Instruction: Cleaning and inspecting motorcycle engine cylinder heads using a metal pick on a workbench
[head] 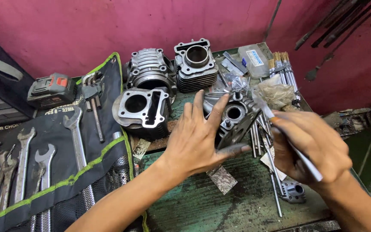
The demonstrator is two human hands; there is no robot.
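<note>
My left hand (198, 139) grips the metal engine part (232, 118) at centre bench, fingers wrapped over it. My right hand (312, 148), at three o'clock, pinches a white brush (280, 133) whose tip meets the part.

A worn green counter (237, 206) carries it all. On the left lies a dark tool roll (86, 172) lined with wrenches (76, 137), a grey battery pack (51, 89) at its top. Three finned engine cylinders (151, 92) cluster at the back. A clear plastic box (254, 60) sits at the far edge, just beside a row of metal rods (286, 71). A scrap of foil (222, 178) lies near the front.
</note>
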